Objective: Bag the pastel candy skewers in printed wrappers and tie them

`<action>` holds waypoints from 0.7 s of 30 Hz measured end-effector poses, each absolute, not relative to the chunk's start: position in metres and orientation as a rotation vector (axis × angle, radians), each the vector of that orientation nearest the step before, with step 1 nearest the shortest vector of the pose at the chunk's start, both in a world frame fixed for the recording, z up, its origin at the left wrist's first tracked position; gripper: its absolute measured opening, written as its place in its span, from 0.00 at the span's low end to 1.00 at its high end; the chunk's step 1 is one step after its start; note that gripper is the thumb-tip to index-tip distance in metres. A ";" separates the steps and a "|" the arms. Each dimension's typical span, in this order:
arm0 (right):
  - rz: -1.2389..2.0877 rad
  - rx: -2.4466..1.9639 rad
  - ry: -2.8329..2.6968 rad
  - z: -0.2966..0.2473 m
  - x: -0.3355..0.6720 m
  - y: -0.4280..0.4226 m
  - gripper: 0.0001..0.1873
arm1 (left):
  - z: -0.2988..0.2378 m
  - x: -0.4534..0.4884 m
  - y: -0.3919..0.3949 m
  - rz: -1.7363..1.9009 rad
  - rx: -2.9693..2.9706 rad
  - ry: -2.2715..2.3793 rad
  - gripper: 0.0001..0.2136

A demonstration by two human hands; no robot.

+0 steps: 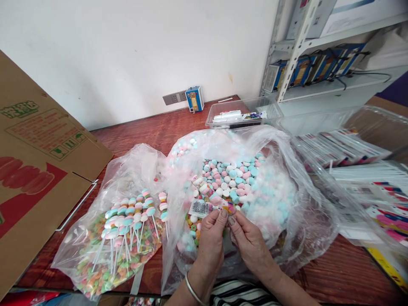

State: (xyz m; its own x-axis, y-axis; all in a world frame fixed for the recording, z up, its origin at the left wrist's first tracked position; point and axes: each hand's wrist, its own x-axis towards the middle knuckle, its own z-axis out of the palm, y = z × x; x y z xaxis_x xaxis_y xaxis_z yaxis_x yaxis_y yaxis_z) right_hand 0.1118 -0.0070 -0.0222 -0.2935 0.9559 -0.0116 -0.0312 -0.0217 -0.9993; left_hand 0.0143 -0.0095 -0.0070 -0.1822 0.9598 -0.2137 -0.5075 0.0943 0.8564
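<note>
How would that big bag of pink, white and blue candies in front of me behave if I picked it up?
The big bag would probably sag, since its thin film is crumpled and loose. It may feel fairly weighty, given how many candies fill it. Some could spill if it tips, because its mouth looks open.

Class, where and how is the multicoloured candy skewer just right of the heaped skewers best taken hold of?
Probably pinch the bare white stick from the near side, since its free end points that way, while stacked round candies fill the far end.
</note>
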 end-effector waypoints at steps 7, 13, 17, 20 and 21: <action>1.307 -1.083 -1.484 -0.018 0.114 -0.004 0.17 | 0.007 0.009 -0.007 1.458 0.386 0.964 0.10; 1.212 -1.098 -1.606 -0.012 0.116 -0.003 0.15 | 0.005 0.002 -0.001 1.562 0.240 0.940 0.10; 1.285 -1.054 -1.417 -0.002 0.115 0.001 0.17 | -0.001 0.004 -0.002 1.568 0.357 1.016 0.09; 1.168 -1.072 -1.386 0.002 0.111 0.003 0.15 | -0.003 0.005 -0.004 1.566 0.478 1.097 0.08; 1.133 -1.078 -1.390 0.001 0.110 0.003 0.12 | -0.004 0.005 -0.005 1.572 0.518 1.122 0.08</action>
State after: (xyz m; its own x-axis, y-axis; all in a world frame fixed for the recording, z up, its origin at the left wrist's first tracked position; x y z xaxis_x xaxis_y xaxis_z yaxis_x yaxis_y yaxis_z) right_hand 0.1099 0.0034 0.0014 -0.1003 0.9823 0.1580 0.0428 0.1629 -0.9857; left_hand 0.0051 -0.0054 -0.0035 -0.3204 0.9208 -0.2222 -0.5093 0.0303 0.8601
